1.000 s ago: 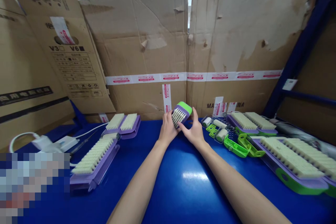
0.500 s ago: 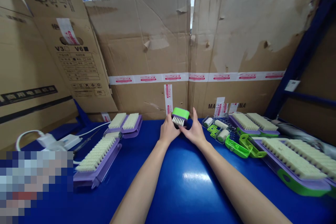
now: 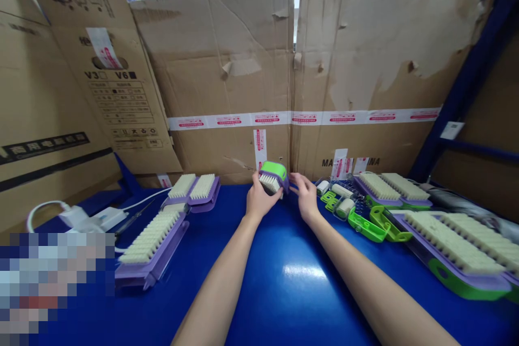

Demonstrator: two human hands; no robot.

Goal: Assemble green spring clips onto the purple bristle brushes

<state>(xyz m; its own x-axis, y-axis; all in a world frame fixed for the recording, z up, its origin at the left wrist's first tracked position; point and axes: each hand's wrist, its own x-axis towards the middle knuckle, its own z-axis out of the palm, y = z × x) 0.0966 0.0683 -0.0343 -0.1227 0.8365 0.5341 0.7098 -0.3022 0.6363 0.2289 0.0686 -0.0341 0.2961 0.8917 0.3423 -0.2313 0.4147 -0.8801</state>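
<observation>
The left hand point(image 3: 258, 203) pinches 1 small brush point(image 3: 274, 168) near the middle of the worktop's back edge; its fingers hide part of the purple body and pale bristles, while the green plastic end shows. The right hand point(image 3: 306, 197) has its fingers bent at the brush's right side; I cannot tell whether they press on it.

A pixelated patch covers the worktop's point(image 3: 279, 292) front left corner. Above it, white plugs point(image 3: 79, 219) and a cable are partly covered.

Toward the left edge sit 3 cream bristle blocks point(image 3: 154, 235) on purple plastic bases. Toward the right edge are 4 more bristle pads point(image 3: 450, 240), the nearest pair cut off by the picture's side. Between these and the right hand lie 2 curved green shells point(image 3: 367, 227), 3 white rollers point(image 3: 345, 207), and small green pieces point(image 3: 329, 200) too overlapped to count. Torn, creased cardboard point(image 3: 227, 89) stands along the back edge.
</observation>
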